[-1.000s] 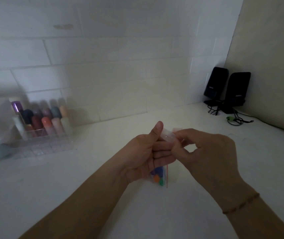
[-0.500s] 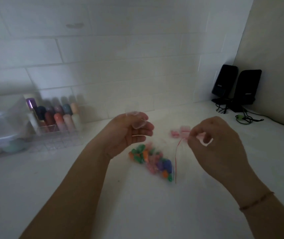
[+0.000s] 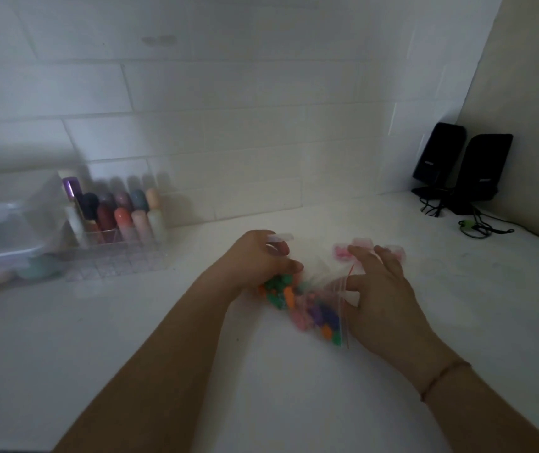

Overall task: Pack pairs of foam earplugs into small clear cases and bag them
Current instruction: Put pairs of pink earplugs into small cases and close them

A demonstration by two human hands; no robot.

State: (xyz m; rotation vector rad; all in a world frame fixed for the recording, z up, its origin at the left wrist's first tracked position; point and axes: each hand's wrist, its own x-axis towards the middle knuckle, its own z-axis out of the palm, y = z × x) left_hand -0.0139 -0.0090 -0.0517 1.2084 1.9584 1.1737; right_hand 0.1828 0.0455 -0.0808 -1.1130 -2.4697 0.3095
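Now, our left hand (image 3: 255, 256) pinches clear case (image 3: 279, 238) above bag of earplugs (image 3: 307, 308) on worktop (image 3: 163, 322); right hand (image 3: 379, 289), fingers apart, touches bag mouth. Risk: blurred reach scatters earplugs, or slack pinch drops case.

A clear zip bag (image 3: 333, 308) of mixed-colour foam earplugs (image 3: 304, 307) lies centre frame; small clear cases (image 3: 364, 248) holding pink plugs sit blurred just above it.
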